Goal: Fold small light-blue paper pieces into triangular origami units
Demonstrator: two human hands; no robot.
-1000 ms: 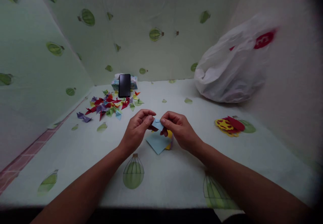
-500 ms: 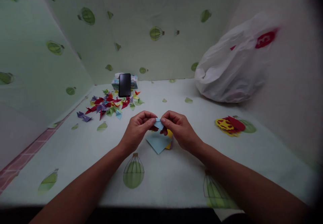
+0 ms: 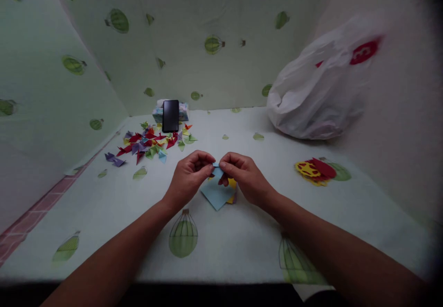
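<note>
Left hand [image 3: 190, 175] and right hand [image 3: 246, 176] pinch folded blue paper [image 3: 218, 172], seemingly steadying it; near the tabletop's [image 3: 238, 251] back edge, a tissue box [image 3: 184, 112] apparently props a phone [image 3: 170, 116].

Bare left hand [image 3: 187, 173], one: thumb [image 3: 205, 172] pinched against curled fingers. Bare right hand [image 3: 247, 173], one: near mirror of it, thumb [image 3: 229, 169] over bent forefinger. Bare left forearm [image 3: 128, 242] and bare right forearm [image 3: 328, 240], a pair: reaching forward, converging (wrists only slightly bent). Fingertips of both hands: just beside each other.
</note>
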